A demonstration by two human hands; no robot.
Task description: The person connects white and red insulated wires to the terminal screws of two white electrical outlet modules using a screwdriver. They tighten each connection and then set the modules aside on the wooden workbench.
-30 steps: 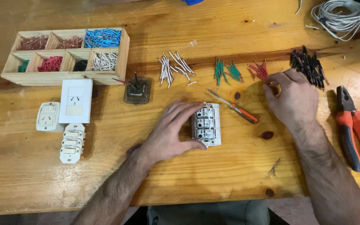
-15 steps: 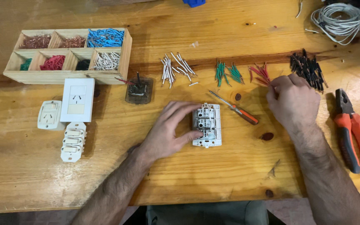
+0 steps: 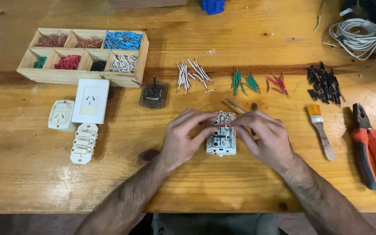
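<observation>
A white socket module point(image 3: 221, 141) lies back side up in the middle of the wooden table point(image 3: 240, 191). My left hand point(image 3: 183, 137) grips its left side. My right hand point(image 3: 264, 135) pinches a short red wire point(image 3: 223, 124) and holds it across the top of the module. A screwdriver point(image 3: 233, 105) pokes out from behind my right hand. Small piles of cut wires lie beyond: white point(image 3: 192, 74), green point(image 3: 243, 82), red point(image 3: 276, 84) and black point(image 3: 325, 83).
A wooden compartment box point(image 3: 83, 55) of wire pieces sits at the back left. White socket parts point(image 3: 90, 101) and a switch block point(image 3: 82, 142) lie left. A small brush point(image 3: 320, 130), red pliers point(image 3: 370, 146) and a white cable coil point(image 3: 357, 35) are to the right.
My right hand left the red wire pile and came back to the module carrying a red wire. The brush it covered now shows.
</observation>
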